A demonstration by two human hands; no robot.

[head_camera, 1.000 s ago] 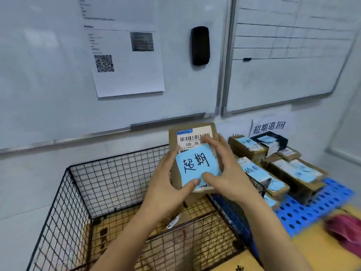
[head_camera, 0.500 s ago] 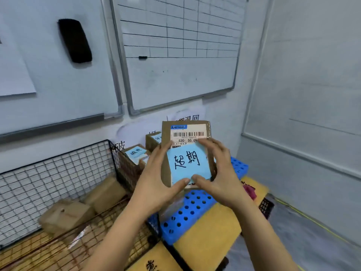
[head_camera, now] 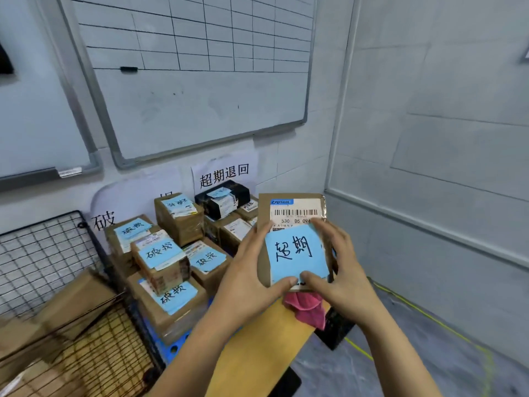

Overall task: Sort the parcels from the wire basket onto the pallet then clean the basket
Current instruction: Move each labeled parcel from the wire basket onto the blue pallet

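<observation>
Head camera looks down on a brown parcel (head_camera: pixel 286 207) held upright in front of the person, above the near edge of a yellow bench (head_camera: pixel 257 348) and to the right of the pallet (head_camera: pixel 176 349). Both hands grip it. The left hand (head_camera: pixel 249 279) wraps its left edge with the thumb pressed on the lower front, and the right hand (head_camera: pixel 340 270) mirrors this on the right edge, its fingers (head_camera: pixel 329 230) curled over the side and its thumb meeting the left thumb near the bottom. A blue note (head_camera: pixel 296 253) with black handwriting covers most of the parcel's face, and a white shipping label (head_camera: pixel 294 213) with a barcode sits above it. On the pallet, against the wall, stand stacked parcels (head_camera: pixel 171 253), most of them bearing similar blue notes, with a black box (head_camera: pixel 226 196) on top at the back. A paper sign (head_camera: pixel 224 174) with printed characters hangs on the wall behind them, below a whiteboard (head_camera: pixel 200 96) ruled into a grid. At the left is the wire basket (head_camera: pixel 43 253), just beside the pallet, with several loose parcels (head_camera: pixel 74 299) lying inside. A pink cloth (head_camera: pixel 306 308) rests on the far end of the bench, just under the held parcel.
</observation>
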